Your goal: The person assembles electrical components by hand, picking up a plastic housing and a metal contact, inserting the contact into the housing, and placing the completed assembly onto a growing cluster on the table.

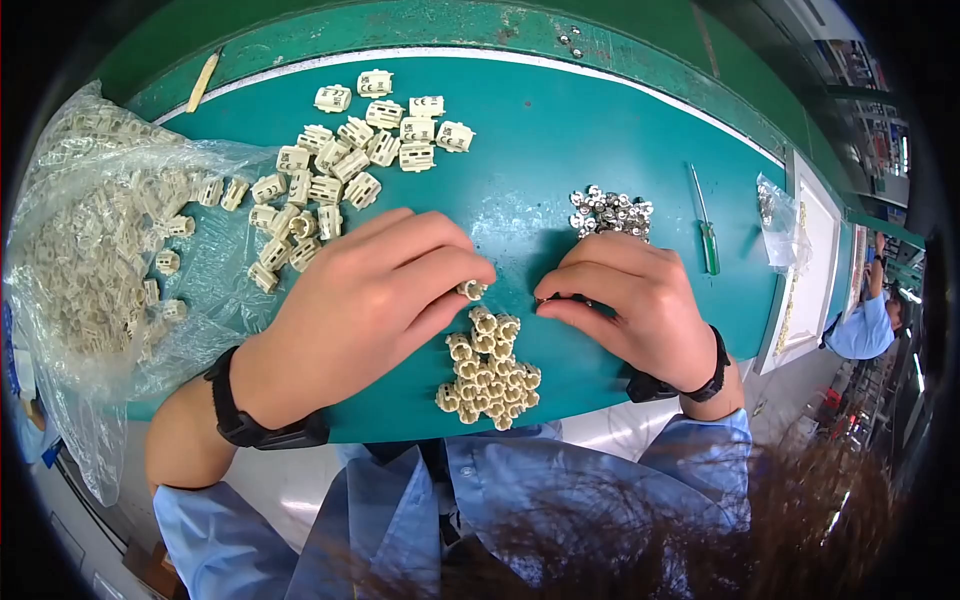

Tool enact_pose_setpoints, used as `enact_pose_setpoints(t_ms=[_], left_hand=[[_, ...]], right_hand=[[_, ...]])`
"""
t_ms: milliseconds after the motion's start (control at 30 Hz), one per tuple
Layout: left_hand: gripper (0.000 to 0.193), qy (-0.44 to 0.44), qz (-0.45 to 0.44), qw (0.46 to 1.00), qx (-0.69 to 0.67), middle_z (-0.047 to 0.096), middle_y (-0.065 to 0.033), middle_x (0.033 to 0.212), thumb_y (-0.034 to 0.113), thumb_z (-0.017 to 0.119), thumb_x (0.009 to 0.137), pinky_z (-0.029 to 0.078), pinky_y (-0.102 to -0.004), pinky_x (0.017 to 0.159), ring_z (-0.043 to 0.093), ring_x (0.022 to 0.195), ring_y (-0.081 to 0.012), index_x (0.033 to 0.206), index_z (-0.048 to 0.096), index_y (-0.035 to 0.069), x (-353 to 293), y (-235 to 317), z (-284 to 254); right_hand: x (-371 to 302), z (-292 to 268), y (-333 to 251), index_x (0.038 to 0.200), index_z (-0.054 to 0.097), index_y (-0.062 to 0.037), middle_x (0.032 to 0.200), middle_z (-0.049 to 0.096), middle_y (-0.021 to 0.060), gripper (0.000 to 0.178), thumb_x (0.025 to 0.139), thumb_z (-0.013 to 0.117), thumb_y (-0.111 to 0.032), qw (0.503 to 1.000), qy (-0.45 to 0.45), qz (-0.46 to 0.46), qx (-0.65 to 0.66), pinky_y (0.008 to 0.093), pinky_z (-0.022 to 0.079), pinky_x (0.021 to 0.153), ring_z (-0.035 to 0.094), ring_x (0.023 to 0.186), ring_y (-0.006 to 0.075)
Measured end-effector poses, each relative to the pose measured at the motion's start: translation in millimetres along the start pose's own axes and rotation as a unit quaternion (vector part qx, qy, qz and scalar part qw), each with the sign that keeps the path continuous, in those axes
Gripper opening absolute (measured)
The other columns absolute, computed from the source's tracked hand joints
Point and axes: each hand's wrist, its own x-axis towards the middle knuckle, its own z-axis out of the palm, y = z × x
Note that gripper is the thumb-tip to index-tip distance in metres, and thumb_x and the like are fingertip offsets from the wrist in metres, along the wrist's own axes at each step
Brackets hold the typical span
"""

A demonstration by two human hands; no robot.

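Observation:
Between the thumb and fingers of my left hand (pixel 375 300) is a cream plastic housing (pixel 472 289), its round end facing right. My right hand (pixel 630 300) is a short way to the right, thumb and forefinger pinched on a tiny dark piece (pixel 543 299) too small to name. Below and between the hands stands a tight cluster of cream housings (pixel 490 375), open round ends up. Past my right hand lies a pile of small shiny metal parts (pixel 610 212). Loose cream housings (pixel 330 170) are scattered beyond my left hand.
A clear plastic bag (pixel 90 250) full of cream housings spreads over the green table's left side. A green-handled screwdriver (pixel 706 225), a small clear bag (pixel 780 220) and a white tray (pixel 808 280) are at right. Another person (pixel 865 325) is at far right.

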Motion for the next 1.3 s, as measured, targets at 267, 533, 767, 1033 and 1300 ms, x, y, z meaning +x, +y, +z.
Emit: enact_pose_setpoints(t_ms=[267, 533, 767, 1033, 1300], left_hand=[[0.031, 0.027, -0.002, 0.998, -0.048, 0.074, -0.0036, 0.106, 0.005, 0.096, 0.082, 0.059, -0.0384, 0.079, 0.070, 0.092, -0.0267, 0.110, 0.085, 0.009, 4, -2, 12], [0.028, 0.037, -0.002, 0.998, -0.041, 0.073, -0.0029, 0.103, 0.007, 0.097, 0.080, 0.059, -0.0387, 0.077, 0.069, 0.090, -0.0269, 0.105, 0.084, 0.008, 3, -4, 15], [0.029, 0.036, -0.004, 0.998, -0.044, 0.073, -0.0024, 0.102, 0.007, 0.097, 0.078, 0.058, -0.0387, 0.076, 0.068, 0.089, -0.0268, 0.105, 0.084, 0.008, 2, -4, 14], [0.030, 0.038, -0.001, 0.998, -0.043, 0.073, -0.0024, 0.102, 0.006, 0.097, 0.078, 0.058, -0.0389, 0.076, 0.068, 0.089, -0.0267, 0.105, 0.083, 0.008, 3, -4, 13], [0.030, 0.034, 0.001, 0.999, -0.041, 0.073, -0.0026, 0.102, 0.005, 0.096, 0.078, 0.058, -0.0387, 0.075, 0.068, 0.089, -0.0264, 0.106, 0.085, 0.008, 4, -3, 16]], right_hand=[[9, 7, -6, 0.104, 0.087, -0.0062, 0.098, 0.080, 0.0064, 0.021, 0.086, 0.097, -0.009, 0.999, 0.047, -0.019, 0.018, 0.0386, 0.058, 0.072, 0.075, 0.085, 0.0255], [24, 19, -15, 0.105, 0.089, -0.0077, 0.097, 0.081, 0.0055, 0.023, 0.084, 0.098, -0.009, 0.993, 0.093, -0.065, 0.014, 0.0368, 0.057, 0.069, 0.074, 0.081, 0.0234], [26, 20, -16, 0.105, 0.090, -0.0080, 0.098, 0.081, 0.0048, 0.023, 0.084, 0.099, -0.009, 0.993, 0.089, -0.073, -0.001, 0.0359, 0.056, 0.068, 0.074, 0.080, 0.0225], [26, 22, -16, 0.105, 0.090, -0.0081, 0.097, 0.081, 0.0043, 0.023, 0.083, 0.099, -0.010, 0.992, 0.095, -0.084, -0.010, 0.0357, 0.057, 0.069, 0.075, 0.080, 0.0221], [22, 20, -17, 0.105, 0.090, -0.0080, 0.096, 0.081, 0.0046, 0.024, 0.082, 0.099, -0.010, 0.993, 0.095, -0.075, -0.012, 0.0365, 0.058, 0.069, 0.075, 0.081, 0.0227]])
